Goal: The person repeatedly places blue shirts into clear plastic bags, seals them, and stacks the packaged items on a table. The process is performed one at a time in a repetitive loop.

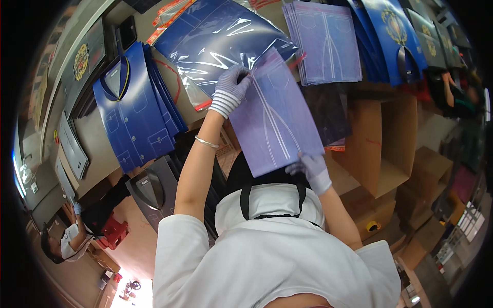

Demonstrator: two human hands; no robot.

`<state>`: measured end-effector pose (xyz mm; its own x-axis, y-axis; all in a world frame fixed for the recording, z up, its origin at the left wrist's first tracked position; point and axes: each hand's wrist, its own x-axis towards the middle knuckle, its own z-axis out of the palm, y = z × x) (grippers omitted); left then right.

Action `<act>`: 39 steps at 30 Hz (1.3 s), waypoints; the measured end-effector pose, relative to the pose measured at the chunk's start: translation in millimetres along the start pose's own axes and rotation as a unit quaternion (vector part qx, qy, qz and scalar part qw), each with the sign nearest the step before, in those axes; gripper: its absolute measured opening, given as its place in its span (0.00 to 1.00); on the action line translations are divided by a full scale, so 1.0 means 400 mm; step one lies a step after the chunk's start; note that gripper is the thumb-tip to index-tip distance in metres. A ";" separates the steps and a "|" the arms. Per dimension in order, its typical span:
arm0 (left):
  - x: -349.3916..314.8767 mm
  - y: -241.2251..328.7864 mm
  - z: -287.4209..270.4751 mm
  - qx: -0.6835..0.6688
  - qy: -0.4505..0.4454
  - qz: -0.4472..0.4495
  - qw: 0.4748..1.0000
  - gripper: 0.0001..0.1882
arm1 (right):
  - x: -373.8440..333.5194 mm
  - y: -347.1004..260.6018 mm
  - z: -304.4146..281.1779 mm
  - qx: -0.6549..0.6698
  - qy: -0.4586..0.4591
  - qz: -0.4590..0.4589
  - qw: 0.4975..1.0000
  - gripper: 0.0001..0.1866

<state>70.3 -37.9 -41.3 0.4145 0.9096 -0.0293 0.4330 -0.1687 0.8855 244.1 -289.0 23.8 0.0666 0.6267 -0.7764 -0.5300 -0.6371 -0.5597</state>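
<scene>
A flat lilac packet [275, 115] printed like a pair of trousers hangs tilted in front of me. My left hand [232, 91], in a thin glove with a striped cuff, pinches its upper left edge between thumb and fingers. At the lower right corner my gloved right hand [314, 172] grips the edge, some of its fingers hidden behind the packet. Just beyond lies a large clear plastic bag [221, 43] with a blue printed piece inside. A stack of matching lilac packets [331, 43] rests to the right of that bag.
Blue shirt-printed pieces [134, 110] lie in a pile at left, with more blue pieces [393, 36] at far right. Open cardboard boxes [382, 141] stand to my right. A dark shirt-printed piece [149, 190] is near my left arm. Another person [72, 238] works at far left.
</scene>
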 end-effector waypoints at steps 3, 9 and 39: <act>-0.036 0.047 -0.032 0.041 0.024 0.011 0.999 0.06 | 0.061 -0.010 0.021 0.015 -0.036 0.045 0.998 0.15; -0.132 0.040 -0.098 0.068 0.032 0.024 0.997 0.06 | -0.008 0.002 0.038 -0.030 -0.057 -0.014 0.998 0.14; -0.451 -0.293 -0.008 -0.494 0.238 -0.401 0.734 0.12 | 0.426 0.109 0.445 -0.724 -0.212 -0.389 0.529 0.07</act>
<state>-57.8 -181.1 -138.3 -0.0840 0.6361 -0.7671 -0.5039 0.6370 0.5834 81.9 -129.9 -81.4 -0.5701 0.8006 -0.1846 0.7410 0.4039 -0.5364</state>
